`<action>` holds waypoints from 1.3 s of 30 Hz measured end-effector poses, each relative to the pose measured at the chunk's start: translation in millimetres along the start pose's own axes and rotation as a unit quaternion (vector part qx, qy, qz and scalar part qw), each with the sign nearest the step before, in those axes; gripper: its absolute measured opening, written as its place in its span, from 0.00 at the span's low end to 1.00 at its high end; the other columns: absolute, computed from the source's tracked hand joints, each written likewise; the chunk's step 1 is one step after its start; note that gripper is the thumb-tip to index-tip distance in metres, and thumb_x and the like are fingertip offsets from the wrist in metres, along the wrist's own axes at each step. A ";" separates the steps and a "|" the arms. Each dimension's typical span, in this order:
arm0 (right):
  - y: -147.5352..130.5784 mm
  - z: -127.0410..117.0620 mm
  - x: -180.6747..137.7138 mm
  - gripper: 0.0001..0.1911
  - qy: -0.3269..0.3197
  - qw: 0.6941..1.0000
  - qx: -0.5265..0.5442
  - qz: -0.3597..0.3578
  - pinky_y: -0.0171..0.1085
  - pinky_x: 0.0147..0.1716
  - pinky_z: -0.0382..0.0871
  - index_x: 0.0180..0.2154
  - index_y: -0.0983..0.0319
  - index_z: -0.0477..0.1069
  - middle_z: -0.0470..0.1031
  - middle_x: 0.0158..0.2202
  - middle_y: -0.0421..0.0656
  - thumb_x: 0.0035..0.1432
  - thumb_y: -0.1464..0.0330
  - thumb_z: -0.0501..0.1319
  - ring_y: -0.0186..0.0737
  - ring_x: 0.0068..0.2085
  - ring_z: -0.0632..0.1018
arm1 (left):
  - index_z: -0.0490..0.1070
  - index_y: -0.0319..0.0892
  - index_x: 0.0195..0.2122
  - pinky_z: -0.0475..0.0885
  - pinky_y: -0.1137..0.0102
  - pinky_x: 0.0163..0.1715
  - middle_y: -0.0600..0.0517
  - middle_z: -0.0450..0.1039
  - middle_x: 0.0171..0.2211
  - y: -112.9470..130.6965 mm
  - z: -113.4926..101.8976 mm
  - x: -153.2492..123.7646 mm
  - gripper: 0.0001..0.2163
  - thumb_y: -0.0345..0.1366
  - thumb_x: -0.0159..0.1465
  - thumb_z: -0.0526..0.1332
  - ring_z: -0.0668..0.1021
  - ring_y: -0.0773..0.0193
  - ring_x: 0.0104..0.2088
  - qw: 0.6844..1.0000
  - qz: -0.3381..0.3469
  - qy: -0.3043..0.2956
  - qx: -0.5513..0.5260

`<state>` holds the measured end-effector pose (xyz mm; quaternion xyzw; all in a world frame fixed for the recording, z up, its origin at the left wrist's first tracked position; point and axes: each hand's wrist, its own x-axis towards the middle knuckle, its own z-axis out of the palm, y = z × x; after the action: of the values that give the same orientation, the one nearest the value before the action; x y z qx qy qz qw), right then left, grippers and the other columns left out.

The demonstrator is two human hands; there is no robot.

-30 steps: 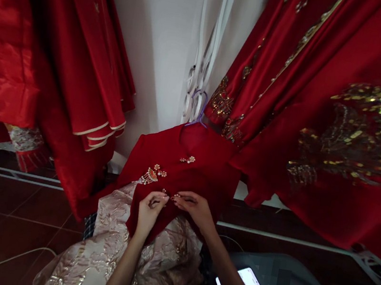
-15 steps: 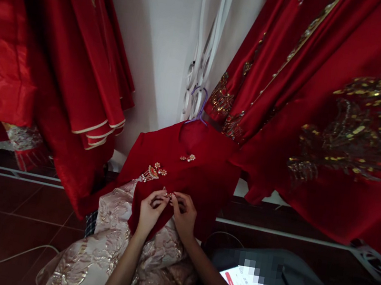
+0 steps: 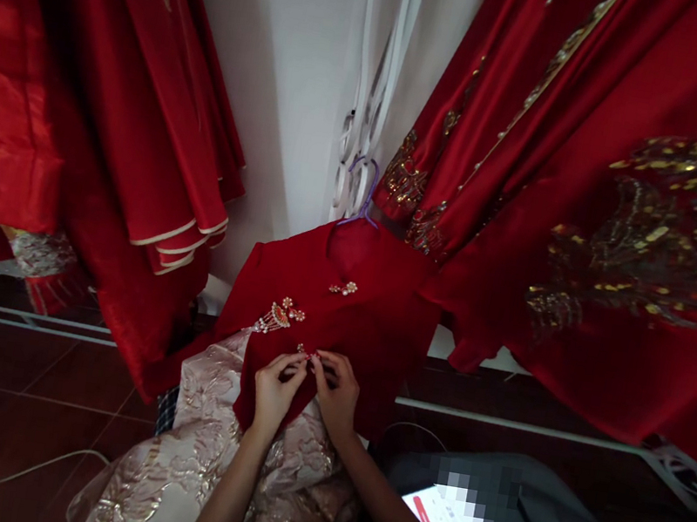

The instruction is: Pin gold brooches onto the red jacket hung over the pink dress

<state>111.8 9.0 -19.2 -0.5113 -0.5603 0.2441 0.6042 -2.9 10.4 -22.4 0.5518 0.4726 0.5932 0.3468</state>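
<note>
The red garment (image 3: 378, 323) is pinched by the closed fingers of 2 hands, left hand (image 3: 276, 386) and right hand (image 3: 337, 396), nearly touching; the exact bit gripped cannot be told. Beyond them, leftward, a fan-shaped ornament (image 3: 277, 318) is fixed. Pale brocade (image 3: 201, 414) is spread below the fingers.

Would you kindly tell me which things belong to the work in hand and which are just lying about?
Apparently in use:
- red top, between both hands
- its jewelled ornaments
- purple hanger

Apparently just around:
- lit phone
- pale cable
- hanging red garments
</note>
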 end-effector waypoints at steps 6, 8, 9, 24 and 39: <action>0.3 1.1 2.5 0.11 -0.007 1.000 0.012 0.007 0.34 0.30 0.74 0.39 0.61 0.69 0.70 0.40 0.46 0.57 0.62 0.56 0.36 0.34 0.76 | 0.73 0.41 0.36 0.73 0.72 0.34 0.50 0.75 0.34 -1.4 2.6 0.7 0.08 0.36 0.56 0.60 0.77 0.66 0.32 1.000 0.007 -0.014 0.016; 2.7 0.8 1.1 0.10 0.001 1.000 0.031 0.005 0.34 0.29 0.74 0.40 0.60 0.66 0.69 0.39 0.45 0.57 0.64 0.55 0.34 0.32 0.75 | 0.70 0.41 0.39 0.73 0.72 0.33 0.50 0.73 0.35 -3.1 4.3 -0.6 0.09 0.34 0.56 0.60 0.76 0.67 0.32 1.000 0.009 0.005 0.007; 4.1 0.6 0.2 0.09 0.004 0.999 0.043 0.006 0.34 0.28 0.73 0.40 0.60 0.64 0.68 0.38 0.44 0.57 0.64 0.54 0.33 0.30 0.75 | 0.68 0.40 0.40 0.73 0.73 0.32 0.50 0.72 0.36 -3.8 4.9 -1.3 0.10 0.33 0.55 0.59 0.75 0.68 0.32 1.000 0.011 0.021 0.000; 9.5 -2.8 -1.9 0.04 -0.022 0.999 0.040 0.007 0.32 0.26 0.70 0.35 0.60 0.62 0.65 0.33 0.42 0.58 0.67 0.51 0.33 0.28 0.71 | 0.67 0.40 0.40 0.73 0.74 0.31 0.51 0.70 0.34 -3.6 5.7 -2.6 0.11 0.36 0.56 0.61 0.74 0.70 0.31 0.999 0.012 0.036 0.013; 10.9 -0.1 -0.8 0.08 -0.023 0.998 0.046 0.024 0.33 0.24 0.71 0.39 0.60 0.66 0.72 0.33 0.43 0.58 0.66 0.53 0.33 0.25 0.73 | 0.70 0.40 0.36 0.72 0.73 0.31 0.50 0.72 0.33 0.6 3.7 -2.6 0.09 0.39 0.58 0.60 0.75 0.67 0.32 1.000 0.022 0.010 0.014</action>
<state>114.8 12.1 -29.2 -0.4903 -0.5495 0.2957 0.6084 1.2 8.5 -22.8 0.5613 0.4721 0.5993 0.3208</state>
